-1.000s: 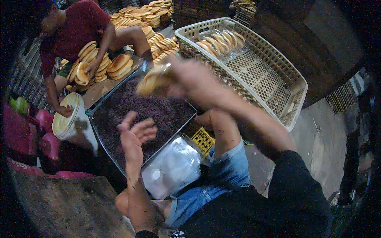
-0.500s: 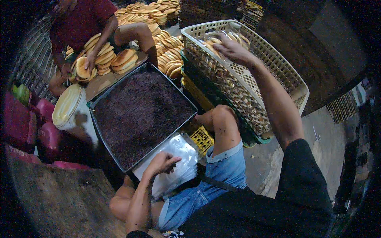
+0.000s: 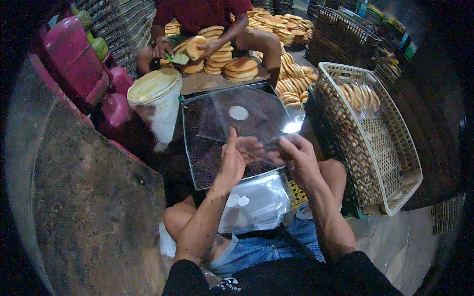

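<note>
A clear plastic bag (image 3: 266, 111) with a white round label is held up over a square metal tray (image 3: 189, 165) of dark brown sprinkles. My right hand (image 3: 300, 154) pinches the bag's near right edge between thumb and fingers. At the bag's near side is my left hand (image 3: 232, 160), thumb pointing up and fingers spread; some of its fingers show through the film, and I cannot tell whether they are inside it. Below both hands, a stack of flat clear bags (image 3: 259, 204) rests over my lap.
A pale plastic crate (image 3: 368, 153) at the right holds bagged buns (image 3: 359, 96). Across the tray, a person (image 3: 202, 15) in a dark red shirt handles a split bun beside stacked buns (image 3: 240, 69). A white bucket (image 3: 158, 106) and a wooden surface (image 3: 98, 197) are leftward.
My right hand has left the crate and now grips a clear bag over the tray. My left hand has risen from the stack to that bag. The view has turned rightward.
</note>
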The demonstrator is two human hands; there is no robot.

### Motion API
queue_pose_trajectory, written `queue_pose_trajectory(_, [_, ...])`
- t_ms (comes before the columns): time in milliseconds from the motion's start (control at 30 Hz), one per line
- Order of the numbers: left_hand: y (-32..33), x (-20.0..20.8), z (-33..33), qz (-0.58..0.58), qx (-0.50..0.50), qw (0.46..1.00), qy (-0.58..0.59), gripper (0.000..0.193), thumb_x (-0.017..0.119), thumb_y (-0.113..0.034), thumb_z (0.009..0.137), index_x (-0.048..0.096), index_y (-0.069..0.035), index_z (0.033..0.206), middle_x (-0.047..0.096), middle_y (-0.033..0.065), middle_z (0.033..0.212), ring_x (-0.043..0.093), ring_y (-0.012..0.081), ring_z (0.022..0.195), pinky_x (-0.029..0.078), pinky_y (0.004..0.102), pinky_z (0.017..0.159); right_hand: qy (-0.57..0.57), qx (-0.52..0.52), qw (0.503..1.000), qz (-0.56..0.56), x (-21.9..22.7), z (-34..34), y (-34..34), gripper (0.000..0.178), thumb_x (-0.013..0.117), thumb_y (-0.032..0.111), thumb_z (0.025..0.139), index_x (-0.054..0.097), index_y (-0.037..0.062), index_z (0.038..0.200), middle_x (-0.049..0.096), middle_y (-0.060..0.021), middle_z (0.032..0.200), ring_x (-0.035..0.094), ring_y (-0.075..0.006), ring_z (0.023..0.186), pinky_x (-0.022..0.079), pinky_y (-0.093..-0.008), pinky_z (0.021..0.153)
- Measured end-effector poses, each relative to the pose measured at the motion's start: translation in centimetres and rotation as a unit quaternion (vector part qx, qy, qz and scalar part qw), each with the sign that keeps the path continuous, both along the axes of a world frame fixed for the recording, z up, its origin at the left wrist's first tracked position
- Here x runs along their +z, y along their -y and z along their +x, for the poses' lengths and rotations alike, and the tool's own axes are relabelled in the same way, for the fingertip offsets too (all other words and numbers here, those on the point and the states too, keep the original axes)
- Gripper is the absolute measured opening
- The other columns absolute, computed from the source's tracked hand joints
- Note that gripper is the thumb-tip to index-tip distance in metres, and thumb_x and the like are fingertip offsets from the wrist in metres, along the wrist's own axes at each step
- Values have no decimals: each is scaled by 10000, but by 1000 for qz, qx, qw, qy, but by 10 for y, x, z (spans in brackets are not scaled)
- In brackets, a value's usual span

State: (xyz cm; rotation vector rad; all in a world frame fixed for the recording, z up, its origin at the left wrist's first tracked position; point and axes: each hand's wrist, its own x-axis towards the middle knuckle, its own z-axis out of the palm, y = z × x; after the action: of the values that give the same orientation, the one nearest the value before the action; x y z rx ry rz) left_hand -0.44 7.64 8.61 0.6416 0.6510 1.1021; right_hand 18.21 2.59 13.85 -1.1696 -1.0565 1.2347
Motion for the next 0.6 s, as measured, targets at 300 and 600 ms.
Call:
queue_pose_trajectory(300, [-5, 20, 6, 2, 182, 980, -78, 302, 710, -331, 919, 666, -33, 903, 681, 64, 807, 660, 148, 693, 576, 311, 663, -7, -64, 997, -43, 22, 6, 34, 193, 605, 195, 986, 605, 18, 910, 618, -37, 810, 624, -118, 654, 511, -248, 558])
queue_pose_trajectory(600, [-42, 7, -130, 120, 392, 909, -78, 251, 614, -258, 960, 629, -44, 1091, 687, 95, 1016, 666, 170, 875, 579, 320, 741, 112, -64, 991, 43, -5, 29, -10, 223, 531, 212, 1026, 533, 50, 873, 604, -38, 767, 639, -143, 720, 548, -303, 712])
